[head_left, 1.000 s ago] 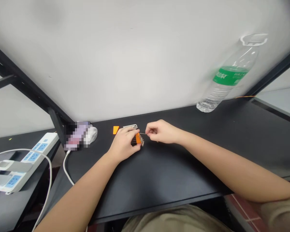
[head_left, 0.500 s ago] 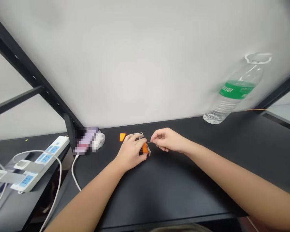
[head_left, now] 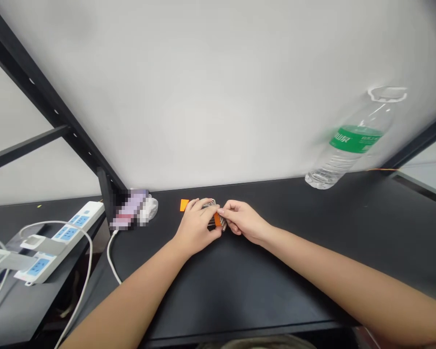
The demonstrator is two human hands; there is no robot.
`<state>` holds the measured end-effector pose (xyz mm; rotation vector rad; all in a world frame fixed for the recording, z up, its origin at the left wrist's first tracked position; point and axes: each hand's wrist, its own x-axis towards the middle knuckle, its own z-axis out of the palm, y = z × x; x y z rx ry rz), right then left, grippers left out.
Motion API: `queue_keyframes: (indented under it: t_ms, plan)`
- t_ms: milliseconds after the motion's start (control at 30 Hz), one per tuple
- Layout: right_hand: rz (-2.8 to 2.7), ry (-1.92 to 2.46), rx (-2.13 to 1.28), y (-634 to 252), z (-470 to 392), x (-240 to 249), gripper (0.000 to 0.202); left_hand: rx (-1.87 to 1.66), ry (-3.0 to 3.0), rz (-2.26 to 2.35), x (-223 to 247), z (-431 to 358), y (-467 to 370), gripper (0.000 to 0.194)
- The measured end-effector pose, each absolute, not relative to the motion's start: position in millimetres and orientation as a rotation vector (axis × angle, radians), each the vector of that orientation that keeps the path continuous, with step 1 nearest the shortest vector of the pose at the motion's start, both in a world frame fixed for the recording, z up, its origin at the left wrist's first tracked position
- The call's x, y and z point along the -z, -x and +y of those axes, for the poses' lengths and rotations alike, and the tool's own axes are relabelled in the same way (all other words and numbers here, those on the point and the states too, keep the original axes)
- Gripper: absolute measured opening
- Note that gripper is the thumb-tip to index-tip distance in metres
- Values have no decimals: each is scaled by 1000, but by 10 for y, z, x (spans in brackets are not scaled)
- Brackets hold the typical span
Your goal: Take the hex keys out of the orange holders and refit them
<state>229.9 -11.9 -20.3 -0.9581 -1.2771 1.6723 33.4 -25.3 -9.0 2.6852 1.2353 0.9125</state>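
Observation:
A hex key set in an orange holder (head_left: 217,219) lies on the black desk, several silver L-shaped keys (head_left: 223,224) sticking out of its right side. My left hand (head_left: 199,225) is closed over the holder, thumb at its near side and fingers across the top, hiding much of it. Close against the right end of the holder, my right hand (head_left: 241,220) pinches a thin hex key, which the fingertips now mostly cover. Just left of the left fingers is a small orange piece (head_left: 184,205), whose link to the holder I cannot make out.
A large water bottle with a green label (head_left: 355,139) leans near the wall at right. At left are a phone (head_left: 132,206), a crumpled white thing (head_left: 150,208), a white power strip (head_left: 65,237) with cables, and a black metal frame (head_left: 72,131).
My right hand has moved left, up to the holder. The thin key that showed between the hand and the holder is now mostly covered. The left hand stays on the set.

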Motion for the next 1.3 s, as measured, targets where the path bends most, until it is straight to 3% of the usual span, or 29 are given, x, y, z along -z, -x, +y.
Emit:
queue_keyframes:
  t_ms: [200, 467, 567, 767, 1000, 1300]
  plan:
    - [-1546, 951, -1593, -2328, -77, 217, 41, -897, -2717, 1211, 130, -273, -343, 44]
    - [-1758, 1078, -1373, -2377, -48, 235, 26, -762, -2820, 1297, 170, -253, -371, 70]
    - [-1866, 1127, -1211, -2398, -42, 207, 20, -698, -2853, 1320, 189, -229, -389, 67]
    - [-2210, 1145, -559, -2452, -25, 119, 20, -660, -2836, 1352, 269, -194, -398, 53]
    - [-2153, 1244, -702, -2403, -41, 155, 21, -719, -2736, 1363, 306, -174, -383, 44]
    - [-2442, 1099, -381, -2514, -5, 103, 20, -746, -2665, 1368, 312, -180, -393, 46]
